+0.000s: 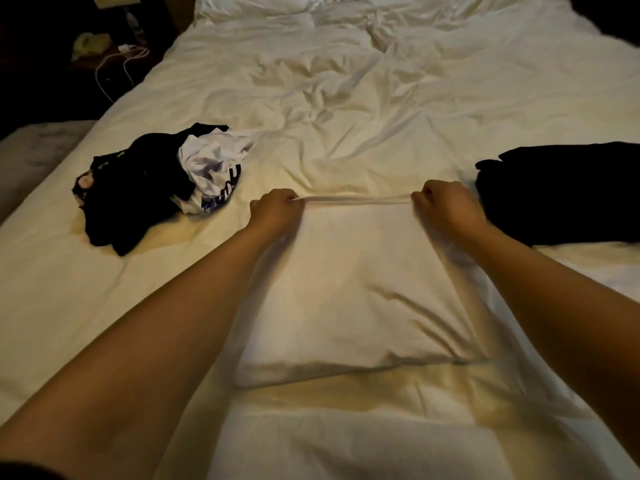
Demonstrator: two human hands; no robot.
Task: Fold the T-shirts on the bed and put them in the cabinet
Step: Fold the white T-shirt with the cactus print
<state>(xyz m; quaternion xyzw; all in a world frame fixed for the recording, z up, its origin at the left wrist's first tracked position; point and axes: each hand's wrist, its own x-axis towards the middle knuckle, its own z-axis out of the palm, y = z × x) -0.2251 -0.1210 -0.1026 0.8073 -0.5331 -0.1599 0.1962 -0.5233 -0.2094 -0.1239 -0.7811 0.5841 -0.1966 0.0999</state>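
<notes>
A white T-shirt (pixel 349 289) lies flat on the bed (pixel 381 109) in front of me as a folded rectangle. My left hand (pixel 275 211) pinches its far left corner, and my right hand (pixel 445 206) pinches the far right corner. The far edge is stretched taut between them. To the left sits a crumpled heap of black T-shirts (pixel 128 192) with a white printed T-shirt (pixel 211 171) on its right side. A black garment (pixel 561 192) lies flat to the right of my right hand.
The bed is covered in a wrinkled white duvet, with pillows (pixel 256 5) at the far end. A dark nightstand (pixel 104 57) with a white cable and small items stands at the far left. A grey bench (pixel 31 157) lies along the bed's left side.
</notes>
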